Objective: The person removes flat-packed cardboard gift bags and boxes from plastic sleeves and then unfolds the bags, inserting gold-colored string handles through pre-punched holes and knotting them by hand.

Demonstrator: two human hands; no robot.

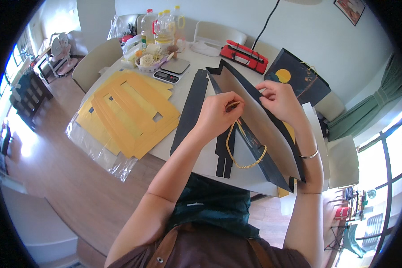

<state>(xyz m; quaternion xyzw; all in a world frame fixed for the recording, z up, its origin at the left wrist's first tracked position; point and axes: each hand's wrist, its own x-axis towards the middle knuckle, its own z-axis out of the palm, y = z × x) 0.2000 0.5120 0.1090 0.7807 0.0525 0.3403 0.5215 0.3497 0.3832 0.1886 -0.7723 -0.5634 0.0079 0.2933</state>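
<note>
A black paper gift bag (272,134) with a plain greyish-brown inside stands mouth up on the table before me, tilted to run from far left to near right. My left hand (221,111) is closed over its near wall, pinching a twisted gold cord (246,166). The cord's loop hangs down the outside of that wall. My right hand (279,100) has its fingers curled at the rim of the far wall, thumb and forefinger close together there. The fingertips of this hand are partly hidden. Long black cardboard pieces (188,114) lie left of the bag.
Yellow die-cut card sheets (138,107) on clear plastic film cover the table's left side. Farther back are a kitchen scale (176,66), a basket of food (148,62), oil bottles (165,29) and a red-and-black case (244,56). Another black bag (295,73) with a gold disc stands at the far right.
</note>
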